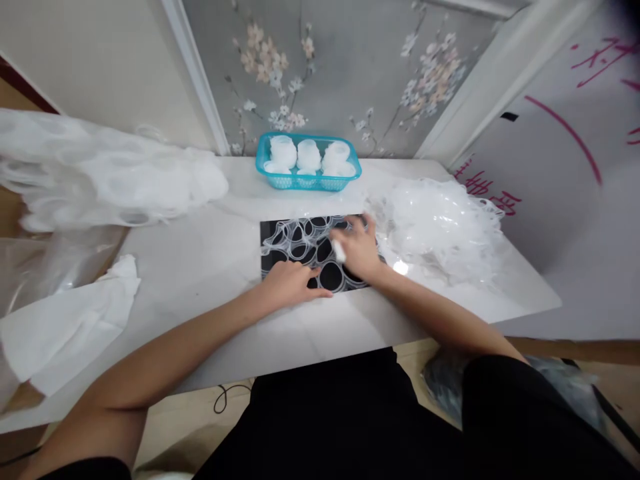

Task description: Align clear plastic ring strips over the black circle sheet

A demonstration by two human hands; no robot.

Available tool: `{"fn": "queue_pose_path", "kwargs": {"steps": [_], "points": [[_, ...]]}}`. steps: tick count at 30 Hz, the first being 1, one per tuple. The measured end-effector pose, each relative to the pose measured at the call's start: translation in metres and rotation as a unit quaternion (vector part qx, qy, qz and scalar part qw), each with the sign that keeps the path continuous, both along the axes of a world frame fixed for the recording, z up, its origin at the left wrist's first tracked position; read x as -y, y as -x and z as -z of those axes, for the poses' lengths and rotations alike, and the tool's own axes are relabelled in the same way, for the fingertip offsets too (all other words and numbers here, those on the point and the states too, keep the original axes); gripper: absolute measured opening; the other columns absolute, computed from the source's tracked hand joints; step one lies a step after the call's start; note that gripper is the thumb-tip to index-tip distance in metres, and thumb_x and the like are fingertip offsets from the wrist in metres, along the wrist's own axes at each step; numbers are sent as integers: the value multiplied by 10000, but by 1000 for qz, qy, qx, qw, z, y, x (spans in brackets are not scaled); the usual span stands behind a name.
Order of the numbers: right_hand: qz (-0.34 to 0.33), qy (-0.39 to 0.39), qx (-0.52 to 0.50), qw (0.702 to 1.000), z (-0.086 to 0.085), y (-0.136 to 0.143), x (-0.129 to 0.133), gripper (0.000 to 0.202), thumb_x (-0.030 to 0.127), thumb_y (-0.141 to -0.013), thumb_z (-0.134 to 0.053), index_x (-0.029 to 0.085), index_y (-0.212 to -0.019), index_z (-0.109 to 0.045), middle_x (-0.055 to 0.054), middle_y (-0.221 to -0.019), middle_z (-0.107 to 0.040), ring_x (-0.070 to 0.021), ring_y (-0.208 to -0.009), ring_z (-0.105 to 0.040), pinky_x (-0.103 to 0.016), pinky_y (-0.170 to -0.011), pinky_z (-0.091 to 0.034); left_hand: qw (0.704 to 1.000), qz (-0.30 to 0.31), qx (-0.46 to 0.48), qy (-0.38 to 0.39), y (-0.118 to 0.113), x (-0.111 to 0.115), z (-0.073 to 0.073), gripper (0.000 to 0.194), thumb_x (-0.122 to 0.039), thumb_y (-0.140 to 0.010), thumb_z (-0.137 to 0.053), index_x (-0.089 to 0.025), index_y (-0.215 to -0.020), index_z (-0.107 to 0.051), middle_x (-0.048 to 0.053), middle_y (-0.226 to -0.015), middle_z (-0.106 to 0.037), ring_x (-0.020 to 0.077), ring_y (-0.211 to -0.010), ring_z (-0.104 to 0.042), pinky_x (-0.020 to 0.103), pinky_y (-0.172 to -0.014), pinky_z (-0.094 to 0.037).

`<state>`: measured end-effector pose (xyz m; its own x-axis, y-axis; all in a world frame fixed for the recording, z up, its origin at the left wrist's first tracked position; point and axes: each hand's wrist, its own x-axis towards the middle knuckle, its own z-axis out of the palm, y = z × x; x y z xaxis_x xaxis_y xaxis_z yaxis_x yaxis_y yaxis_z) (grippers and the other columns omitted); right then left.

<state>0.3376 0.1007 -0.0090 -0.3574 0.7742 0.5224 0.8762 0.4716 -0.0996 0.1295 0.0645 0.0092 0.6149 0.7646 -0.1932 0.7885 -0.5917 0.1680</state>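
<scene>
A black mat [268, 267] lies on the white table, strewn with thin, whitish see-through rings [300, 251] that overlap one another. My left hand [287, 283] rests at the mat's front edge, thumb and forefinger apart and pointing right. Its other fingers are mostly hidden. Over the right part of the mat, my right hand [359, 248] reaches down among the rings with its fingers spread and slightly blurred. A small white piece [339, 251] shows at its thumb; whether this is a cover or a loose bit, I cannot tell.
Behind the mat stands a blue basket [309, 181] with stacked white rings. A loose heap of clear rings [435, 223] lies right. At left are a large bundle of whitish rings [115, 173] and white paper [75, 320]. The table's front edge [320, 357] runs near my body.
</scene>
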Motion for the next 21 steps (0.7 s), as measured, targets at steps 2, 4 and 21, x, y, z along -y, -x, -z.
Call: {"fn": "queue_pose_path", "kwargs": {"steps": [2,4,21], "points": [[142,-57,-122,981,-10,-21,-28,182,136,-834,-475,224,-849,-634,-67,-797,-678,-293,-1065,-499,-579,-1000,-248,1000,-3,-2,11,0,-2,-5,762,-790,-748,-363,-252,-1233,-603,110,-821,-712,306,-809,-654,333,-627,-428],[169,-44,-217,961,-14,-40,-38,185,234,-868,-465,195,-785,-625,-80,-805,-666,-268,-946,-543,-494,-902,-375,1000,10,-7,15,-5,-5,-10,716,-766,-771,-363,-238,-1161,-650,106,-814,-711,294,-794,-653,332,-632,-430],[-40,175,-265,947,19,-35,25,238,341,-883,-509,213,-735,-644,-31,-785,-677,-201,-817,-612,-346,-796,-473,998,41,-17,-36,-53,-13,-2,657,-697,-851,-276,-268,-1262,-557,123,-797,-700,302,-774,-662,341,-641,-426]]}}
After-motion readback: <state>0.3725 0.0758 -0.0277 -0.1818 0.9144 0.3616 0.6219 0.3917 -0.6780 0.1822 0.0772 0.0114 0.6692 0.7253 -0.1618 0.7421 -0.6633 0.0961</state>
